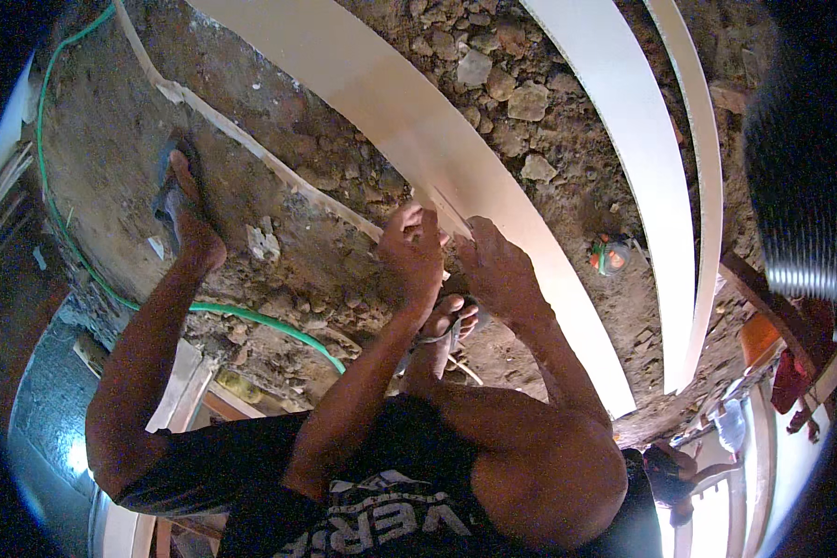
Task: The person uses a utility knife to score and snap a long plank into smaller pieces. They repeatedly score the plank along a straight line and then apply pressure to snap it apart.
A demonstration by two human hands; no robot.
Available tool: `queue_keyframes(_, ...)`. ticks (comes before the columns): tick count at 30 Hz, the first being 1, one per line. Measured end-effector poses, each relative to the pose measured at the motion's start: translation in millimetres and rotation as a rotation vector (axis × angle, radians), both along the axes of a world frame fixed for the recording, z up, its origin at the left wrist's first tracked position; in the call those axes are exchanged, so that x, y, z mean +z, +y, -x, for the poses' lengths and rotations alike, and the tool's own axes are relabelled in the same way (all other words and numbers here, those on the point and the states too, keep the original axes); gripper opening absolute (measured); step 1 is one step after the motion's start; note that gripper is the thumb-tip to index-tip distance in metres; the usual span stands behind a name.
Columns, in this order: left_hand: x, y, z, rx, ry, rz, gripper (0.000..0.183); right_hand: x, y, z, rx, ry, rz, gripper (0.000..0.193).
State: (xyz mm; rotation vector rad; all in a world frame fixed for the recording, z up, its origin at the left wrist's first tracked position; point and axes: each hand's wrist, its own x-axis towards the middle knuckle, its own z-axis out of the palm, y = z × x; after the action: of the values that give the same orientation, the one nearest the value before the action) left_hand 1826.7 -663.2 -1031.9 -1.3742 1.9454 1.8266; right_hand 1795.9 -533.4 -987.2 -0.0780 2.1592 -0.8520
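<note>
A long, pale, flat board [418,139] curves across the middle, and both my hands are at its near edge. The fingers of my left hand [411,249] are closed at the end of a narrow, ragged pale strip [251,145], which trails off to the upper left. Just right of it, my right hand [504,270] is bent over the board's edge with its fingers closed. A thin, light sliver [451,212] lies at its fingertips against the board. What the right fingers grip is hidden, so I cannot tell whether it is a tool or the sliver.
Two more pale boards [634,121] [705,158] lie to the right. Loose stones [528,100] cover the dirt floor between them. A green hose [242,313] winds along the left. My sandalled feet [181,191] rest on the ground. Another person [671,474] is at lower right.
</note>
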Motion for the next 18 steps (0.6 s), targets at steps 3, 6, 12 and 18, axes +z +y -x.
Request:
queue_keyframes(3,0.1,-1.4,9.1,0.028,-0.002,0.073,0.024,-16.8,-6.4,-1.4,0.109,0.053,-0.052,0.031)
queue_keyframes(6,-0.6,-3.4,8.3,0.046,0.022,0.039,0.024,-26.3,-13.9,2.6,0.209,0.067,-0.066,0.030)
queue_keyframes(12,-2.9,-4.8,9.4,0.014,0.039,0.081,0.023,-38.9,-14.7,-0.7,0.342,0.211,-0.027,0.031)
queue_keyframes(18,-2.3,-7.3,8.4,-0.017,0.017,0.110,0.024,-21.9,-25.3,10.4,0.262,0.137,-0.116,0.034)
